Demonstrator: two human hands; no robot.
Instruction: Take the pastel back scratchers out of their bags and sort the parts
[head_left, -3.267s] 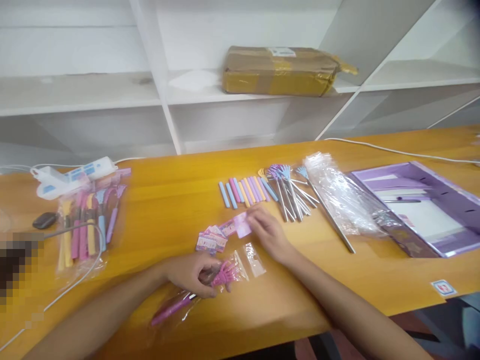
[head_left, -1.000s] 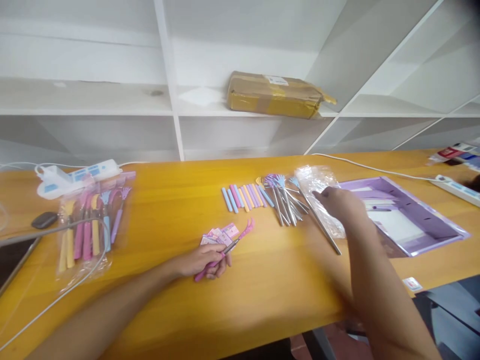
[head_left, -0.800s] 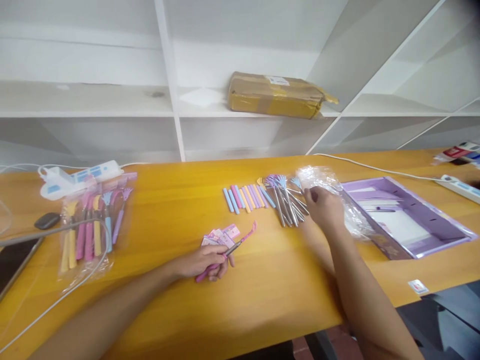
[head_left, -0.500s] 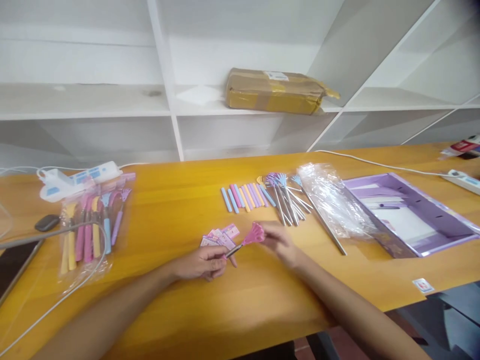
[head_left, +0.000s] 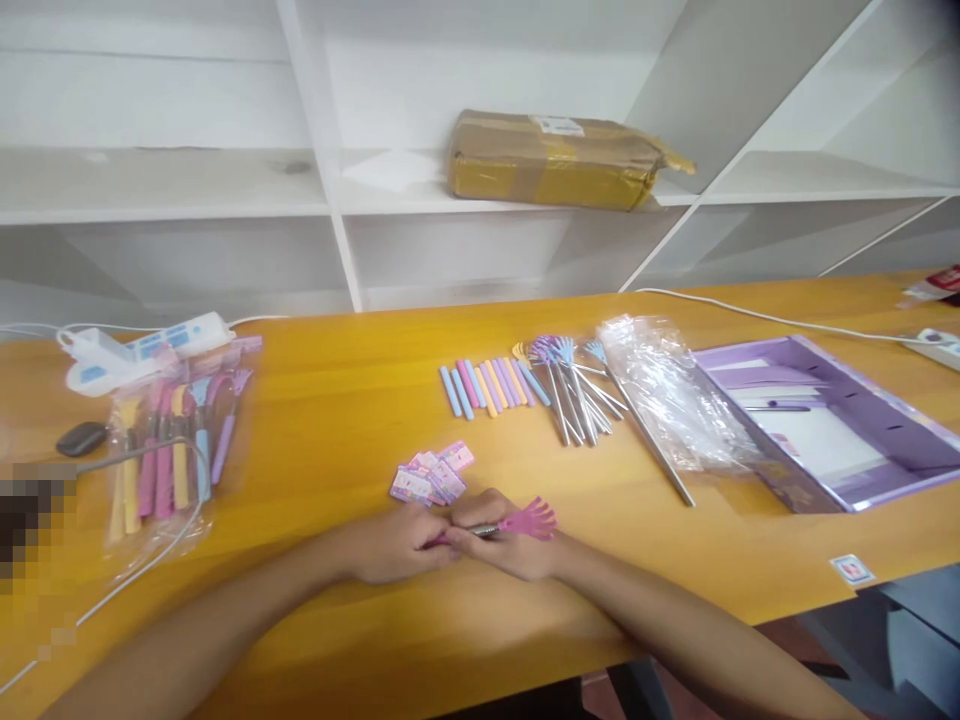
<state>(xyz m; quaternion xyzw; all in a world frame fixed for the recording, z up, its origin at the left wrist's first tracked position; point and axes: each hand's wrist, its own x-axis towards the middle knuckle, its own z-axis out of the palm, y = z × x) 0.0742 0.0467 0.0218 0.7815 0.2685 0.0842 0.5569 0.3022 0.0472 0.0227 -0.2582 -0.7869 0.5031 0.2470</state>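
Note:
A back scratcher (head_left: 531, 519) with a pink claw-shaped head and a metal shaft lies across both my hands, close to the table's front. Its pink handle end is wrapped by my left hand (head_left: 401, 543), fingers closed. Round the metal shaft, right beside it, my right hand (head_left: 506, 540) is closed too; the claw sticks out past it to the right. Just beyond the hands lie several small printed cards (head_left: 433, 472) in a loose fan. Farther back is a row of coloured handle sleeves (head_left: 491, 387), beside a heap of metal back scratchers (head_left: 576, 395) without sleeves.
Clear plastic bags (head_left: 675, 400) and a purple box (head_left: 799, 500) holding papers and a pen are at the right. Bagged back scratchers (head_left: 169, 450), a power strip (head_left: 180, 340) and a cable lie left. A taped carton (head_left: 555, 165) sits on the shelf behind.
My right hand has moved from near the claw head onto the shaft, next to my left hand. Both hands and the back scratcher sit lower in the view, and the cards are more exposed.

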